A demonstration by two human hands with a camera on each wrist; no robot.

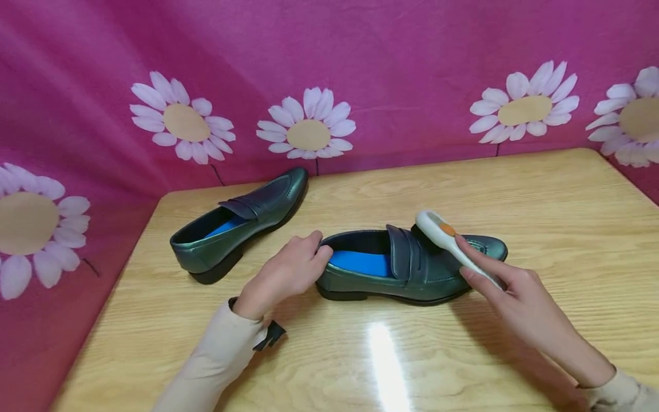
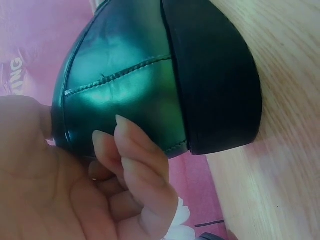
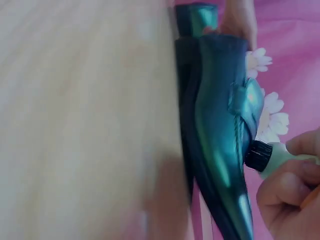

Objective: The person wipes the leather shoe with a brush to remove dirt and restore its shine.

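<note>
A dark green loafer [image 1: 437,266] with a blue insole [image 1: 360,263] lies sole down on the table, its toe to the right. My left hand [image 1: 290,269] grips it at the back of the heel; in the left wrist view the curled fingers [image 2: 145,175] lie by the green heel leather [image 2: 120,115]. My right hand [image 1: 520,303] holds a white-handled shoe brush [image 1: 437,229] with an orange patch. The brush's black bristles [image 3: 259,155] meet the loafer's upper, just ahead of the strap, in the right wrist view.
A matching loafer [image 1: 242,223] stands behind and to the left, toe pointing away. Both shoes are on a light wooden table [image 1: 319,355]. A pink cloth with white daisies [image 1: 401,74] hangs along the back and left side of the table.
</note>
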